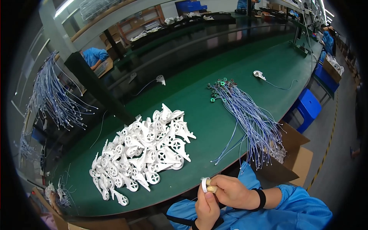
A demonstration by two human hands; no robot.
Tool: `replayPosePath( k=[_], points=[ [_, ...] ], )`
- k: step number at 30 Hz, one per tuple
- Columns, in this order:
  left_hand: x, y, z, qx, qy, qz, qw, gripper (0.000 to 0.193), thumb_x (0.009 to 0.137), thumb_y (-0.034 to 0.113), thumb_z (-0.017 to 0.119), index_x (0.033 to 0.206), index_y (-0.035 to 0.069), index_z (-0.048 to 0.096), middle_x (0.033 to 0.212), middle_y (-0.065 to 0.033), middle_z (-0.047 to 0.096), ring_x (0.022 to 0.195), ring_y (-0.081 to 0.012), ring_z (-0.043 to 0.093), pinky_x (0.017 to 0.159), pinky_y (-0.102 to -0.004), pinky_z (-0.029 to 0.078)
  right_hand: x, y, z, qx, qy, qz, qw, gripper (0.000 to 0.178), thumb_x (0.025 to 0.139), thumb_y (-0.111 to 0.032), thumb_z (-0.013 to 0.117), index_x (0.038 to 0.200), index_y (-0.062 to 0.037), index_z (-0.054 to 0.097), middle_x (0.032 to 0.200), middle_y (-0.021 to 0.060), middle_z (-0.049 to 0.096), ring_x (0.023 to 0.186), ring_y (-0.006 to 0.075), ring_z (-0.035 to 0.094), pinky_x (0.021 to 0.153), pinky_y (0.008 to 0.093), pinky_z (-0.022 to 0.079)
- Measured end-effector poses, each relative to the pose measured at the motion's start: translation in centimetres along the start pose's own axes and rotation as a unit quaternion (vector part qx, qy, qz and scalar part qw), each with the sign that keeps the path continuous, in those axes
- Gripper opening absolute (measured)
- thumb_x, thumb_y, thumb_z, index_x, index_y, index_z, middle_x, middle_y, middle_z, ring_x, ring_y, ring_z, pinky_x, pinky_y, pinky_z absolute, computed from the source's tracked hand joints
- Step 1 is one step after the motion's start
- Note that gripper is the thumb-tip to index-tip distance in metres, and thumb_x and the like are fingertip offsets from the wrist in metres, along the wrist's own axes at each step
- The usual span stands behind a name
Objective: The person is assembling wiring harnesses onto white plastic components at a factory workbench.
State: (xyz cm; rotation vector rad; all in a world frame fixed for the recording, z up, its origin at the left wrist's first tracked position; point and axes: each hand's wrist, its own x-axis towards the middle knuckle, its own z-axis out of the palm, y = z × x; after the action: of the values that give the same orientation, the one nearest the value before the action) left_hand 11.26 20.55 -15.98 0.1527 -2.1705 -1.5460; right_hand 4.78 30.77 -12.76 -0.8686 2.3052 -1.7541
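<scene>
My left hand [207,210] is closed around a small white plastic housing [204,185] with a round rim, held up just off the table's front edge. The right hand [231,190] pinches at the same housing from the right, with pale covers on its fingertips. Its inside is hidden by my fingers. Left of my hands lies a large heap of white plastic housings [147,149] with round, spoked ends and pointed tails. Beyond my right hand a bundle of blue-white cables [249,119] is spread on the table, with green and dark round ends on its far side.
The green table [203,142] curves around me. A white housing with a cable [259,74] lies at the far right, another housing [160,79] farther back. Cables hang from a rack [57,92] at left. An open cardboard box [295,157] and blue stool [308,107] stand right. People work farther off.
</scene>
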Motion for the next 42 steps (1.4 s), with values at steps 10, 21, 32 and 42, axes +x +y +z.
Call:
replayPosePath(
  k=[10, 21, 32, 42],
  points=[
    [0.9, 0.7, -2.6, -0.455, -0.013, -0.338, 0.823, 0.043, 0.101, 0.035, 0.025, 0.101, -0.001, 0.048, 0.060, -0.0058, 0.045, 0.044, -0.0125, 0.038, 0.042, -0.0245, 0.032, 1.6, -2.8, -1.8, -0.043, -0.082, -0.016, 0.996, 0.023, 0.084, -0.006, 0.059, 0.106, 0.0013, 0.057, 0.087, 0.0142, 0.060, 0.079, 0.0306, 0.061, 0.067, 0.0340, 0.050],
    [0.3, 1.2, -2.7, -0.474, -0.054, -0.331, 0.814, 0.046, 0.100, 0.038, 0.024, 0.109, -0.002, 0.045, 0.063, -0.0063, 0.047, 0.046, -0.0124, 0.039, 0.043, -0.0244, 0.032, 1.9, -2.5, -2.7, -0.137, -0.106, -0.164, 0.971, 0.030, 0.078, -0.008, 0.065, 0.106, 0.0012, 0.057, 0.097, 0.0131, 0.058, 0.088, 0.0293, 0.057, 0.078, 0.0350, 0.047],
    [0.1, 1.9, -2.1, -0.318, -0.058, -0.276, 0.905, 0.042, 0.101, 0.032, 0.028, 0.113, -0.003, 0.048, 0.064, -0.0027, 0.050, 0.049, -0.0067, 0.043, 0.044, -0.0192, 0.033, 2.0, -1.6, -2.0, -0.180, -0.104, -0.218, 0.954, 0.031, 0.070, -0.002, 0.063, 0.101, 0.0028, 0.059, 0.093, 0.0132, 0.059, 0.080, 0.0279, 0.059, 0.072, 0.0329, 0.049],
    [0.0, 3.3, -1.2, -0.299, -0.030, -0.279, 0.912, 0.034, 0.101, 0.032, 0.033, 0.094, 0.003, 0.052, 0.058, 0.0016, 0.047, 0.045, -0.0050, 0.040, 0.040, -0.0178, 0.029, 2.2, 0.2, -2.8, -0.148, -0.127, -0.288, 0.938, 0.028, 0.075, -0.006, 0.057, 0.100, 0.0066, 0.054, 0.089, 0.0118, 0.053, 0.079, 0.0264, 0.055, 0.070, 0.0322, 0.047]
  ],
)
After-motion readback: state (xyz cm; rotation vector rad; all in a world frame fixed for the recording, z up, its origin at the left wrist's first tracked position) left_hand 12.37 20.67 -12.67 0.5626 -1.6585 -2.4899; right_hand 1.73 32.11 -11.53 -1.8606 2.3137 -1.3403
